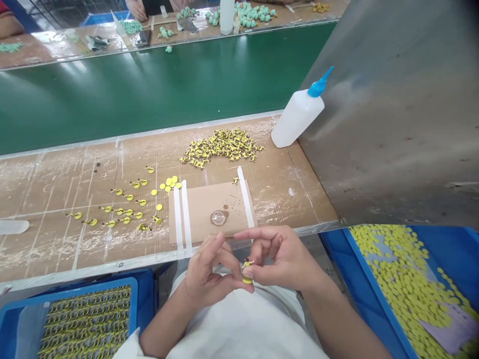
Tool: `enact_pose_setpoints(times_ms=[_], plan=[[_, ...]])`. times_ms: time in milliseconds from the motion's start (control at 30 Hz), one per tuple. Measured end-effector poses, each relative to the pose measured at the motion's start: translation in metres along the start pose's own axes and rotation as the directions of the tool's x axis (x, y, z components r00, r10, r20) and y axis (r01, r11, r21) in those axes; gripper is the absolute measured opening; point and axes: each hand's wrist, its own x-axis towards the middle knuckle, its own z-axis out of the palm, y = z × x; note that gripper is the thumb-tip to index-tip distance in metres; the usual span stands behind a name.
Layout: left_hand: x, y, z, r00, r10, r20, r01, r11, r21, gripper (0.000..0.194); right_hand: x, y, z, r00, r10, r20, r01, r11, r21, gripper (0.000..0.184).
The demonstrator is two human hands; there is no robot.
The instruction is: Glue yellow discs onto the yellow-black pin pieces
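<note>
A green conveyor belt (149, 94) runs across the view, with a far bench of teal pieces (247, 17) beyond it. A steel panel (389, 109) rises on the right. On the near side, a cardboard-covered bench (56, 189) holds a glue bottle (295, 117), tilted against the panel, and a heap of yellow parts (220, 147). Below the heap, loose rows of yellow discs (127, 212) lie beside a cardboard pad (209, 212), which carries a clear cap (219, 218).

A blue crate (374, 289) of yellow discs sits low on the right; a blue tray (67, 294) of packed yellow rows sits low on the left.

Above a white shirt (239, 324), the left hand (209, 271) and right hand (280, 257) curl inward, fingers closed. Between them, just past the bench edge, their fingertips pinch the yellow piece (247, 273) from both sides, though they partly hide it.

So small a piece could slip from a loosened pinch and drop to the lap or floor. A knock against the tilted bottle could tip it across the bench.
</note>
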Motion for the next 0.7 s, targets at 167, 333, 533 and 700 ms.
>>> enact_pose_setpoints(times_ms=[167, 333, 533, 700], plan=[[-0.0013, -0.0008, 0.0003, 1.0, -0.019, 0.001, 0.019, 0.999, -0.026, 0.101, 0.0016, 0.0015, 0.0, 1.0, 0.011, 0.017, -0.011, 1.0, 0.012, 0.051], [-0.0022, -0.0011, 0.0008, 0.999, -0.033, 0.008, 0.033, 0.999, -0.036, 0.101, 0.0014, 0.0034, 0.0005, 1.0, 0.005, 0.015, -0.005, 1.0, 0.013, 0.05], [-0.0027, -0.0017, 0.0004, 0.999, -0.029, 0.013, 0.029, 0.999, -0.031, 0.1, 0.0006, 0.0039, 0.0008, 1.0, 0.017, 0.012, -0.018, 1.0, 0.017, 0.049], [-0.0031, -0.0031, -0.0008, 0.999, 0.039, -0.019, -0.039, 0.999, -0.03, 0.098, 0.0016, 0.0045, 0.0001, 1.0, 0.003, 0.011, -0.004, 0.999, 0.051, 0.05]])
